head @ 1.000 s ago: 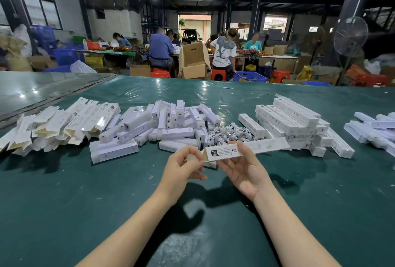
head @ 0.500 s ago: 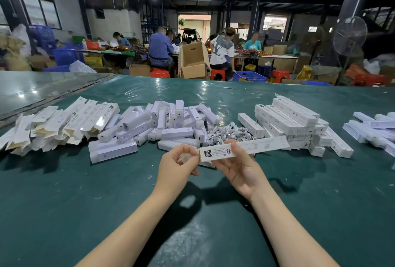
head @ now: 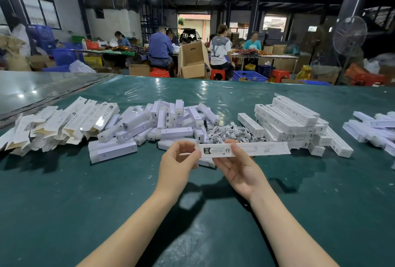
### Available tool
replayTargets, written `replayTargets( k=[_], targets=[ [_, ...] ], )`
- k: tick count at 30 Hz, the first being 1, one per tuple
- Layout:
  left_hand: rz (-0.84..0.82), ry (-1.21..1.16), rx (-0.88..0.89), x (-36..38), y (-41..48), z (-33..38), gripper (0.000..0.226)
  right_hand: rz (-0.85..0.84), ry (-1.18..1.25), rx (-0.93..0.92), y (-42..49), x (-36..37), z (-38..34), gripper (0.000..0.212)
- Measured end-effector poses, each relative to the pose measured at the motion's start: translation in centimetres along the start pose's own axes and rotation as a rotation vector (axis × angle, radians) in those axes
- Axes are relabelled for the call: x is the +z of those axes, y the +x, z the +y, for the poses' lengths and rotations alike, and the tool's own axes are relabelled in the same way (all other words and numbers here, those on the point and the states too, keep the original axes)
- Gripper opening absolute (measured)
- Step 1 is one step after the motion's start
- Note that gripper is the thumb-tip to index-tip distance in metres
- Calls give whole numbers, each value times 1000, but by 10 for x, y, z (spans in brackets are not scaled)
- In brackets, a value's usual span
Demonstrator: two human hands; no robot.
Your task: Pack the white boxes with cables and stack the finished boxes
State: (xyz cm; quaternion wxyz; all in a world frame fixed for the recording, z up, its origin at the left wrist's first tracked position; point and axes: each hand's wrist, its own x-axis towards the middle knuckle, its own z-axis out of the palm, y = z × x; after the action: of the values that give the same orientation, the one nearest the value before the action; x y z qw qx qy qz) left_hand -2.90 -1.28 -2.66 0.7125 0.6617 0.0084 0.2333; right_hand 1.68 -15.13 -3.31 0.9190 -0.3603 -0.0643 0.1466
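Now right hand (head: 241, 170) grips a box (head: 267, 149) just in front of the cables (head: 230, 131), left hand (head: 179, 162) pinching its end; stack (head: 292, 121) sits right of the cables.

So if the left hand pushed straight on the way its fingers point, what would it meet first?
Probably the label end of the long white cardboard box pinched by the right hand; the left hand curls just beside it, contact unclear.
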Motion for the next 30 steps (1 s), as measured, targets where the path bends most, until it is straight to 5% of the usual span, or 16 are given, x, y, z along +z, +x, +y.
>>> replayTargets(
  k=[8,15,21,25,30],
  targets=[
    [17,-142,-141,-2,2,0,19,-10,34,0,-1,1,2,21],
    [151,109,36,-2,-2,-1,19,-14,41,-21,1,3,6,23],
    [-80,282,209,10,-17,4,35,1,123,-61,3,-1,3,20],
    [-124,79,60,10,-17,6,36,-7,148,-54,3,0,5,19],
    [-348,-14,-108,16,-18,0,71,88,118,-83,3,-1,1,18]
  ],
)
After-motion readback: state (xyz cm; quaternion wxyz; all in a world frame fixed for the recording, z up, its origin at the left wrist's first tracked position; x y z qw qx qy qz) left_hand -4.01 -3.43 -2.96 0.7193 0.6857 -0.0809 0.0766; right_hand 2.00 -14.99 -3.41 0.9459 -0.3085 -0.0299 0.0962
